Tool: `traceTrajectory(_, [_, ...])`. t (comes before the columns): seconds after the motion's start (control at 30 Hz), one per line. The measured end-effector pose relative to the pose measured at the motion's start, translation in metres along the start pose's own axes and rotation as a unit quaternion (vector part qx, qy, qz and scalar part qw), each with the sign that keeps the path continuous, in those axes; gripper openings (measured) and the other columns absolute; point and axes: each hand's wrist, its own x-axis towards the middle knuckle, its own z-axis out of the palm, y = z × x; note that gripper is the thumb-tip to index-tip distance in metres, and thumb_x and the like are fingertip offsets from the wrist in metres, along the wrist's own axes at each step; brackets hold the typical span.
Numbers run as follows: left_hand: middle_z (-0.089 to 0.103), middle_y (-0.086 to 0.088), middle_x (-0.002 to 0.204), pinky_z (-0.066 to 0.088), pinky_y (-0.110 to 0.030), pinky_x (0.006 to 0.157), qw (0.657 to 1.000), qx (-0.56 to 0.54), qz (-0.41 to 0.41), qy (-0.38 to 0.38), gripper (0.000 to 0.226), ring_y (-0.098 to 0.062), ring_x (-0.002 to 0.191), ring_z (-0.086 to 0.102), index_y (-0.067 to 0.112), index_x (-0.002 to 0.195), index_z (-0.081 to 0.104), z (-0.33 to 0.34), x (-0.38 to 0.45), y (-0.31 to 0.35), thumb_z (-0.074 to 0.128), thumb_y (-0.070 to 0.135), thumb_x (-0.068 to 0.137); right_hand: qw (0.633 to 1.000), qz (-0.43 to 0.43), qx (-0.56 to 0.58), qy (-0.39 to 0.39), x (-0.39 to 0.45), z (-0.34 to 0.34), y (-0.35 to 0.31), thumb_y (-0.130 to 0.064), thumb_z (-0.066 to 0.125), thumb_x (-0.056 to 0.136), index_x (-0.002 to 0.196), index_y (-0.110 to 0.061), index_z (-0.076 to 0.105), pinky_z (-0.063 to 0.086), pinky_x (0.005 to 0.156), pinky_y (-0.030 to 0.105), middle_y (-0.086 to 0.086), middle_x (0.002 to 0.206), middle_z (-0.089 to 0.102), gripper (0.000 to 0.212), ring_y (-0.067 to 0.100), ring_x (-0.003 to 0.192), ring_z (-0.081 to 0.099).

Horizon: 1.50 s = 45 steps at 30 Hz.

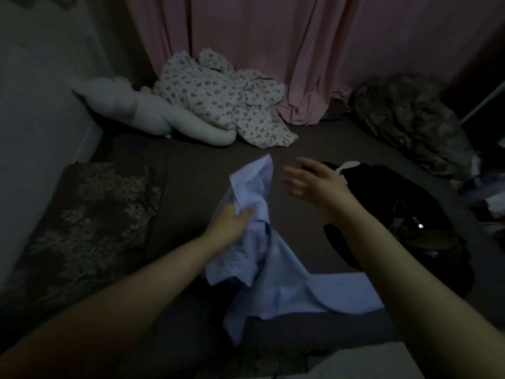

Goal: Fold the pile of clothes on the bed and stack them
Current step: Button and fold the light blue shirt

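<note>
Our left hand (232, 220) grips the pale blue shirt (262, 258), lifted above the dark bed (196, 170); our right hand (314, 184) hovers open. Dark clothes (410, 214) lie right, hard to distinguish. Pink curtain (300, 50) hangs behind.

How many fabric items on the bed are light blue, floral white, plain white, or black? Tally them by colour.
Light blue: 1, the crumpled light blue shirt gripped by the left hand
Floral white: 1, the floral-print white cloth heap
Plain white: 1, the white stuffed cushion
Black: 1, the black clothes pile
Total: 4
</note>
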Motion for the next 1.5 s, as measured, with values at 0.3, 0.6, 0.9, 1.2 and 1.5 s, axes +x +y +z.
traceTrajectory(0.3, [0.067,-0.005,0.101,0.048,-0.030,0.082,0.910,0.304,0.200,-0.197,0.035,-0.016,0.091,0.061,0.013,0.100,0.069,-0.055,0.022,0.050,0.062,0.043,0.086,0.840,-0.202,-0.478,-0.157,-0.023,0.019,0.019,-0.015,0.076,0.076,0.146,-0.021,0.027,0.028,0.109,0.025,-0.005,0.149,0.031,0.086,0.011,0.138,0.025])
traceTrajectory(0.6, [0.062,-0.002,0.114,0.046,-0.019,0.088,0.962,0.093,0.235,0.100,0.037,-0.007,0.101,0.057,0.018,0.112,0.063,-0.067,0.004,0.046,0.065,0.043,0.083,0.796,-0.215,-0.562,-0.063,-0.007,0.011,-0.039,-0.011,0.057,0.084,0.068,-0.024,0.046,0.032,0.061,0.030,-0.008,0.065,0.045,0.023,0.017,0.063,0.043])
traceTrajectory(0.9, [0.066,0.005,0.095,0.048,-0.021,0.078,0.998,-0.042,0.052,-0.004,0.011,-0.009,0.090,0.062,0.019,0.094,0.062,0.008,-0.006,0.018,0.065,0.028,0.087,0.869,-0.328,-0.370,-0.031,-0.009,-0.009,-0.120,0.007,0.049,0.080,0.093,-0.017,0.061,0.045,0.059,0.007,-0.006,0.083,0.064,0.030,-0.005,0.069,0.059])
traceTrajectory(1.2, [0.062,-0.008,0.113,0.032,-0.013,0.074,0.931,0.099,0.257,0.237,0.033,-0.011,0.097,0.049,0.003,0.119,0.060,-0.039,0.037,0.120,0.038,-0.001,0.095,0.763,-0.201,-0.610,-0.070,0.019,-0.093,-0.128,-0.035,0.083,0.063,0.117,-0.015,0.060,0.049,0.087,0.033,0.001,0.115,0.062,0.063,0.016,0.105,0.058])
traceTrajectory(1.5, [0.066,-0.007,0.098,0.049,-0.040,0.080,0.888,0.275,0.339,0.147,0.024,-0.021,0.090,0.060,0.011,0.102,0.065,-0.025,0.048,0.174,0.043,0.013,0.093,0.640,-0.586,-0.493,0.062,-0.005,-0.028,-0.104,-0.036,0.071,0.080,0.139,-0.013,0.042,0.041,0.098,0.031,0.006,0.139,0.045,0.070,0.020,0.125,0.046])
